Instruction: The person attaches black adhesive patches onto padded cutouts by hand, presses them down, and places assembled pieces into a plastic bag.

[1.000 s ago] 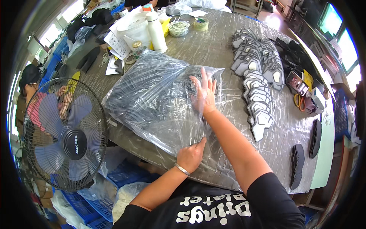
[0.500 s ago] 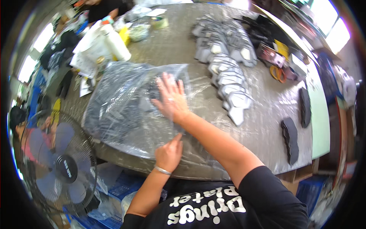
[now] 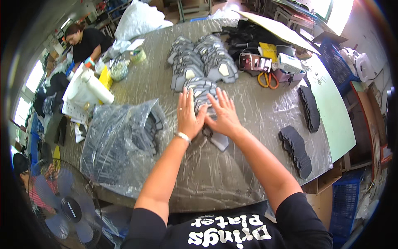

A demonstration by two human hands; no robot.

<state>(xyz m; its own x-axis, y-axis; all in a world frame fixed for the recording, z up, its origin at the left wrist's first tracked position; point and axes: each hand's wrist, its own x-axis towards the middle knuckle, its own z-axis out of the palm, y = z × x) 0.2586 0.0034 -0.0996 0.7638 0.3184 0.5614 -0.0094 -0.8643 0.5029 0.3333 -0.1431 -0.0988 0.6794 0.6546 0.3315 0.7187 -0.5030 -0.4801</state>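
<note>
Forearms (image 3: 164,170) reached over the tabletop's near edge (image 3: 215,197), left hand (image 3: 190,118) and right hand (image 3: 225,118) were outspread, palms down, thumbs close, fingers (image 3: 224,98) pointed farther in.

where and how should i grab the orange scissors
Probably by the scissors' orange handle loops, coming from the near side with the right hand, the closer one. Both loops face the wearer and look uncovered, while the blades are hidden among the clutter beside the phone.
</note>
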